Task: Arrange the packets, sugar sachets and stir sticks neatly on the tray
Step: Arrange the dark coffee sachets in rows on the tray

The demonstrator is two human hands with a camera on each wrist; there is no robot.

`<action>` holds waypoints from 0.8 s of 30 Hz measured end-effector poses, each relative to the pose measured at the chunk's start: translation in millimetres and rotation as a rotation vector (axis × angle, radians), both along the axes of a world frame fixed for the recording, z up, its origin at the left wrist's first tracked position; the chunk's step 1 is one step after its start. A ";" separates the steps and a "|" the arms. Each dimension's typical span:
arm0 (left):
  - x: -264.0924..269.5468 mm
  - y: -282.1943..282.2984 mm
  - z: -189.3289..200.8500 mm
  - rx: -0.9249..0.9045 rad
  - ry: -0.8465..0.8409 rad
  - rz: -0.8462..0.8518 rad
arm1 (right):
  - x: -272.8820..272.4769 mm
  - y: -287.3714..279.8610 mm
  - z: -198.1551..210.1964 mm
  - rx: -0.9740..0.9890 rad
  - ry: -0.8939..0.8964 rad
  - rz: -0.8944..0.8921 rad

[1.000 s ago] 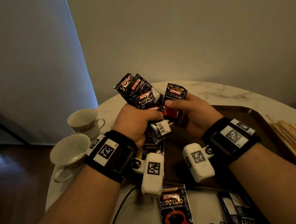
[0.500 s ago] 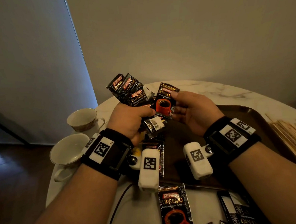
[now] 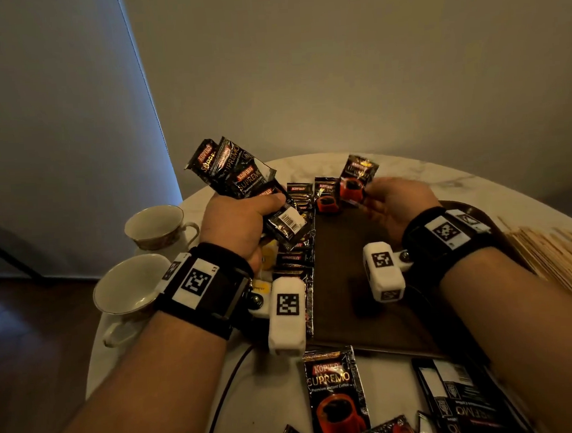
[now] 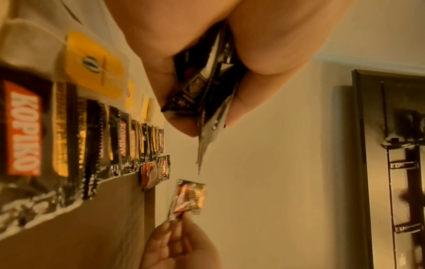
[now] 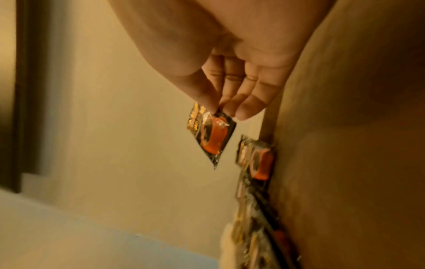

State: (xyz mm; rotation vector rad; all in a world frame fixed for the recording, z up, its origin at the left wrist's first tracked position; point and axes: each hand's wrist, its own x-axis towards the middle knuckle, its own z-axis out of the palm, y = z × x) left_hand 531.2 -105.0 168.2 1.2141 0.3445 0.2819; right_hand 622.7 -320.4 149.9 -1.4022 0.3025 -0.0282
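1. My left hand (image 3: 241, 219) grips a fanned bundle of coffee packets (image 3: 242, 179) in a closed fist above the tray's left edge, a supply held ready so singles can be taken off it

2. My right hand (image 3: 397, 202) pinches a single packet (image 3: 356, 178) by its lower corner between thumb and fingertips, other fingers relaxed; the packet hangs upright just over the tray's far edge, beside the last one laid

3. A row of packets (image 3: 297, 259) lies overlapped along the left side of the brown tray (image 3: 348, 279), with two more (image 3: 325, 194) at the far end; the held packet looks bound for the next place there

4. Loose packets (image 3: 336, 400) wait on the marble table (image 3: 409, 172) near me; stir sticks (image 3: 555, 266) are stacked at right, off the tray. Yellow-tagged sachets (image 4: 96, 63) sit left of the row, two cups (image 3: 135, 285) beyond them
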 end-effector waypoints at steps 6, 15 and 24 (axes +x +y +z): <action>-2.2 2.1 3.5 -0.029 0.006 -0.026 | 21.7 2.2 -14.1 -0.321 0.179 0.100; -2.7 5.4 3.9 -0.015 0.001 -0.022 | 28.3 13.1 0.8 -0.556 0.226 0.211; -2.4 6.0 4.3 -0.009 0.010 -0.033 | 28.7 20.8 1.1 -0.612 0.233 0.254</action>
